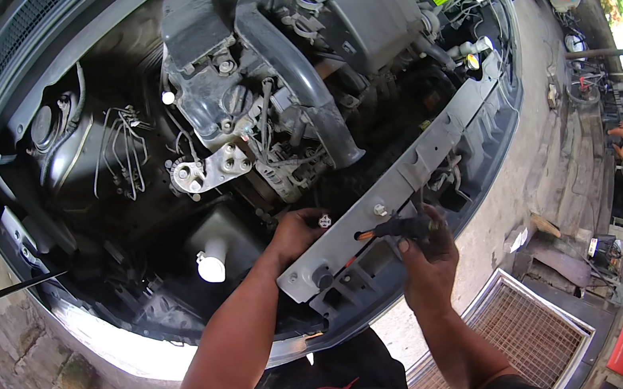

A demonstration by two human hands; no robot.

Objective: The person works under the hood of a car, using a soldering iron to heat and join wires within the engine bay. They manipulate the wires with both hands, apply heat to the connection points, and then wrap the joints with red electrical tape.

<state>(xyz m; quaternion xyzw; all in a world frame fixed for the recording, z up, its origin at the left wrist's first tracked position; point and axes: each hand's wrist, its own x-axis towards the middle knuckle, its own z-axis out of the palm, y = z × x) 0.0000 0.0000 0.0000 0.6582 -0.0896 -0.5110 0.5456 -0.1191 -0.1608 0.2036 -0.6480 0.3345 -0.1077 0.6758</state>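
The right hand (428, 261) grips a dark, orange-tipped tool (407, 228) over the grey crossbar (404, 168), toward its left end. The left hand (295, 235) curls at the bar's rear edge beside a small fitting (324, 221), its hold unclear. Behind sits the engine (200, 82).
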